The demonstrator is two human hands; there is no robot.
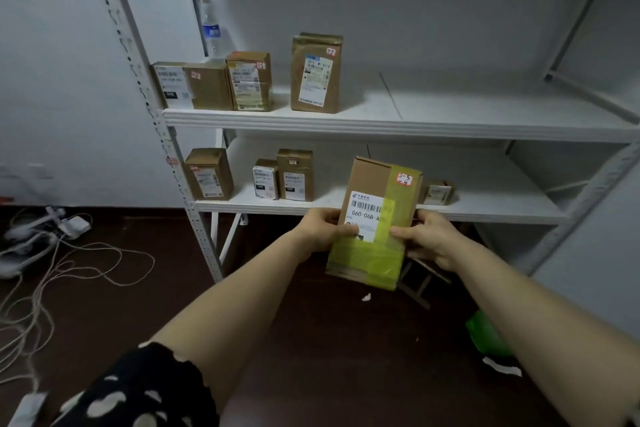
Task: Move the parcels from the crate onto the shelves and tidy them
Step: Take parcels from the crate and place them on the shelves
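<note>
Closest to me, my left sleeve (138, 388), black with pale blotches, ends above the elbow, and both bare forearms reach forward and converge on one parcel (375, 218). My left hand (320, 229) clasps its left edge, thumb on the front face beside the white label, fingers wrapped behind. My right hand (424, 239) grips the right edge the same way, thumb pressed on the yellow-green tape. Both hands are closed on the box, holding it upright and slightly tilted in the air, just in front of the front edge of the lower shelf (485, 211), not resting on it. A pink tag sits at its top right corner.

On the lower shelf, three brown parcels stand toward the left end (209, 173) (266, 178) (295, 174), and a small one (438, 191) lies partly hidden behind the box I hold. On the upper shelf (450, 125), three more parcels stand near the left end (192, 85) (249, 81) (316, 73), with a water bottle (212, 31) behind them. Cables (69, 253) trail over the dark floor to my left.
</note>
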